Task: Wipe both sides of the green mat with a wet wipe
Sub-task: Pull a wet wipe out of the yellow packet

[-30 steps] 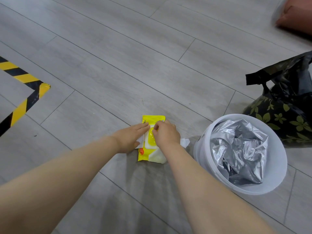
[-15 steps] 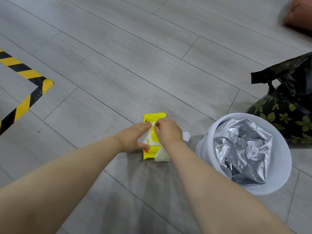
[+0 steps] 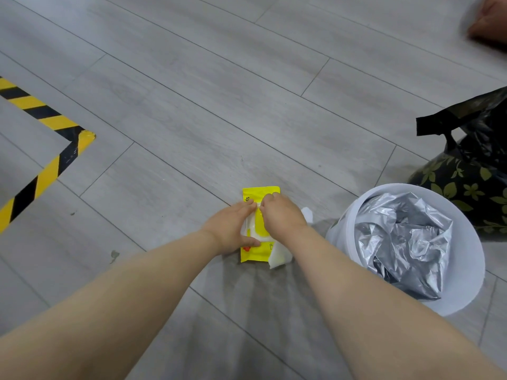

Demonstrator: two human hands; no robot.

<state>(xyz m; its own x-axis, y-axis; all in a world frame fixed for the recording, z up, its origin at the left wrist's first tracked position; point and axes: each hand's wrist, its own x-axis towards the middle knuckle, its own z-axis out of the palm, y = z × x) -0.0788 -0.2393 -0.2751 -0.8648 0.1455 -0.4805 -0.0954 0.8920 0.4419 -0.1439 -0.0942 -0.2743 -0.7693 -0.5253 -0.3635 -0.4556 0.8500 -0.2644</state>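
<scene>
Little could be read. The yellow wipes pack (image 3: 258,249) carried dark printed letters along its left edge near the top, and only "ES" showed clear of the left hand (image 3: 233,229), which covered the rest of the word. A small outlined pictogram stood on the pack's lower right part; it was too small to make out. An orange mark at the pack's left edge, beside the thumb, was not legible either. The yellow-and-black striped tape (image 3: 49,149) on the floor formed a hazard marking with a corner, without any lettering.
</scene>
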